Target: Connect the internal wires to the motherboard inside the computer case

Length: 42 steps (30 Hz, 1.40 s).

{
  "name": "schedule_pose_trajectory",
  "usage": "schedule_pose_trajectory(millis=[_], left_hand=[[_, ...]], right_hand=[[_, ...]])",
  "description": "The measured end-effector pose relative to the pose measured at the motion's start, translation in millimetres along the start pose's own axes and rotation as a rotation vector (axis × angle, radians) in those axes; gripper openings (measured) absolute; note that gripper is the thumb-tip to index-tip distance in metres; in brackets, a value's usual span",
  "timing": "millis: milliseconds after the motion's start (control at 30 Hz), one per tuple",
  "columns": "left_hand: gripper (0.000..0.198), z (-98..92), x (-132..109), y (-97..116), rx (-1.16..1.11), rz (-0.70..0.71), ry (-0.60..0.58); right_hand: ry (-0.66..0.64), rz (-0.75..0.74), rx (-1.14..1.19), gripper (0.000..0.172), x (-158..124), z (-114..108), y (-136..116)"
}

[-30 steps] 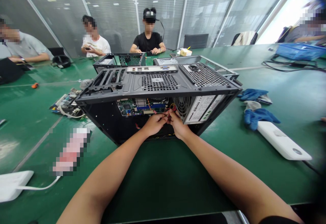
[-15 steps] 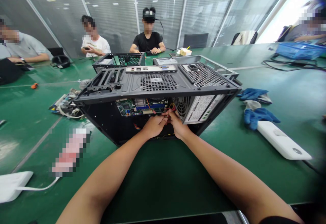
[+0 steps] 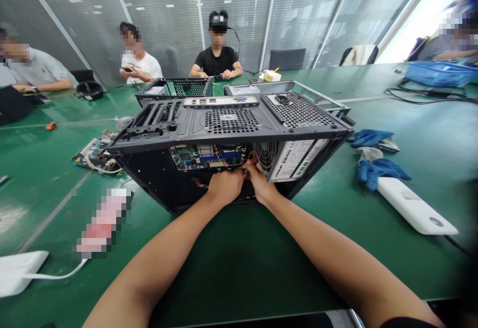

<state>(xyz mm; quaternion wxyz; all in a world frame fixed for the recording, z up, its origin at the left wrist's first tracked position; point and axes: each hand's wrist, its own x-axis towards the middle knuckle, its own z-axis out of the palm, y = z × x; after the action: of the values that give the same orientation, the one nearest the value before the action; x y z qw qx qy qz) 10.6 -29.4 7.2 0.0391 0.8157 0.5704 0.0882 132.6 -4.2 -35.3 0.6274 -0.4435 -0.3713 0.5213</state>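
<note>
Computer case [image 3: 192, 130] back from near edge of table [image 3: 239, 268], long axis left-right. Inside, motherboard [image 3: 182, 159] beyond left hand [image 3: 226, 186]: curled, fingertips hidden, cannot tell grip. Thin wires [image 3: 253, 155] to its right, nearer right hand [image 3: 260, 183]; fingers bunched, cannot tell whether clamped. Power supply [image 3: 295, 161] farther right.

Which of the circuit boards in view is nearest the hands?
The board inside the near case, just beyond the left hand. The other board lies outside on the table, left of that case.
</note>
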Motion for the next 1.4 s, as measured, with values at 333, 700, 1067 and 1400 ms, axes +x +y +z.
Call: schedule_pose_trajectory(millis=[333,700,1067,1400], left_hand=[[0.04,4.2,0.3,-4.6,-0.058,0.007,0.02],[0.039,10.5,8.0,-15.7,-0.428,0.121,0.026],[0.036,6.5,3.7,-8.7,-0.19,0.049,0.036],[0.042,2.7,0.7,-1.8,-0.008,-0.007,0.037]], right_hand=[[0.004,0.056,-0.049,0.05,-2.0,-1.8,-1.8],[0.005,0.023,-0.132,0.051,-4.3,-3.1,-4.3],[0.018,0.026,-0.129,0.049,-4.6,-3.1,-2.8],[0.014,0.023,-0.131,0.048,-2.2,-2.9,0.6]])
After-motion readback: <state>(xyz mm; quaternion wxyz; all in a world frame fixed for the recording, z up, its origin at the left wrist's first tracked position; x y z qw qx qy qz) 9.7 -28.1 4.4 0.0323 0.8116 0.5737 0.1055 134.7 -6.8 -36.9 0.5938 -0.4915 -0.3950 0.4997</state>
